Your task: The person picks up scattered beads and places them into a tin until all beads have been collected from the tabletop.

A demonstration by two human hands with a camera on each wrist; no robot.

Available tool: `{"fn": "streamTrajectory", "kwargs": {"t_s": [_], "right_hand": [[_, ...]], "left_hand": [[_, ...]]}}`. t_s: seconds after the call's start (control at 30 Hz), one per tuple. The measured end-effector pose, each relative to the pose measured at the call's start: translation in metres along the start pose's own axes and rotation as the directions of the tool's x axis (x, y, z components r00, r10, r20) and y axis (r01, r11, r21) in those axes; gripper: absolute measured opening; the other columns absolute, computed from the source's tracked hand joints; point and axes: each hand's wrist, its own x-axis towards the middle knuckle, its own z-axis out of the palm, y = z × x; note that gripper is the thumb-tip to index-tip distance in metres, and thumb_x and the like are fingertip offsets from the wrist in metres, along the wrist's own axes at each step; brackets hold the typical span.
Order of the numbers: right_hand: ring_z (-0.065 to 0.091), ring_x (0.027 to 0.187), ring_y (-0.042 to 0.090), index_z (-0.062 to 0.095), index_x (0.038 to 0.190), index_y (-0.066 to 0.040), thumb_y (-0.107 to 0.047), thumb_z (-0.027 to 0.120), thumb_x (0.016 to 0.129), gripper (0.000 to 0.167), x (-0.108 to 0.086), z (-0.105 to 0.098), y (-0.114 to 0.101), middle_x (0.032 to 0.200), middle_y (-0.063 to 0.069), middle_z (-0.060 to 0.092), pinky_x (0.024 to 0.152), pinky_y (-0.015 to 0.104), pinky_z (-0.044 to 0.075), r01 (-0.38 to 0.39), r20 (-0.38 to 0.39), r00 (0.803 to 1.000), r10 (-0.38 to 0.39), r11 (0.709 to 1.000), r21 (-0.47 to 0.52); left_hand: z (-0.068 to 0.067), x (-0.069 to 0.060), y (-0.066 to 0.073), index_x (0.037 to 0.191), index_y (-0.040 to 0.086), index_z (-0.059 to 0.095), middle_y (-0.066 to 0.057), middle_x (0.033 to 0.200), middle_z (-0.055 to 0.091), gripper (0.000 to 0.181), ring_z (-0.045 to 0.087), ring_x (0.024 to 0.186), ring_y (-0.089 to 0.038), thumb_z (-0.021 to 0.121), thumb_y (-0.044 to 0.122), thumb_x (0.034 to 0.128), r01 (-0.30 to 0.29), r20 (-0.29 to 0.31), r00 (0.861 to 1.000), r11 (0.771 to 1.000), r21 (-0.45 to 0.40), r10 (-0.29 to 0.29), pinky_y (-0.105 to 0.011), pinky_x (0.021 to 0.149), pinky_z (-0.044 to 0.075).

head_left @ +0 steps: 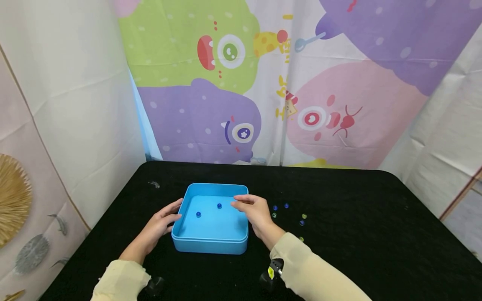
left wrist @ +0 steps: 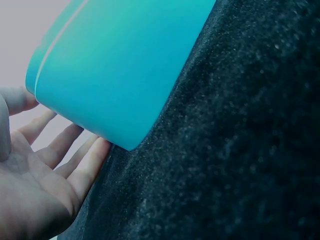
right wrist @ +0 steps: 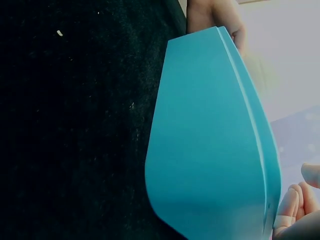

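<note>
A blue rectangular box stands open-topped on the black table. Two blue marbles lie inside it, one marble to the left and another marble farther back. My left hand rests against the box's left side; in the left wrist view its spread fingers touch the blue wall. Over the box's right rim reaches my right hand, its fingertips above the inside. The right wrist view shows a gap between that hand's thumb and fingers, and I see nothing held there.
To the right of the box lie several loose marbles, among them a blue marble, a yellow-green marble and another marble close to the right sleeve. Behind the black table hangs a cartoon-print curtain.
</note>
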Motion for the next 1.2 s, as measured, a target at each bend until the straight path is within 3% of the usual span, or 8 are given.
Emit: {"fn": "streamTrajectory", "kwargs": {"t_s": [0.73, 1.2], "right_hand": [[0.058, 0.099, 0.029, 0.066, 0.109, -0.004, -0.018, 0.069, 0.082, 0.030, -0.001, -0.044, 0.018, 0.108, 0.008, 0.063, 0.091, 0.045, 0.045, -0.003, -0.051, 0.999, 0.003, 1.000, 0.005], [0.059, 0.095, 0.024, 0.065, 0.110, -0.002, -0.016, 0.069, 0.082, 0.031, -0.006, -0.074, 0.034, 0.107, 0.008, 0.064, 0.090, 0.044, 0.045, -0.013, -0.125, 0.992, 0.013, 1.000, 0.000]], "left_hand": [[0.000, -0.001, 0.000, 0.149, 0.013, 0.021, -0.021, 0.150, 0.016, 0.055, 0.024, 0.132, -0.044, 0.041, 0.020, 0.0980, -0.008, 0.003, 1.000, 1.000, 0.003, 0.008, -0.055, 0.101, 0.032], [0.002, -0.002, 0.000, 0.148, 0.013, 0.022, -0.021, 0.150, 0.016, 0.055, 0.025, 0.132, -0.044, 0.042, 0.021, 0.0978, -0.003, -0.003, 1.000, 1.000, 0.007, 0.003, -0.055, 0.101, 0.032]]}}
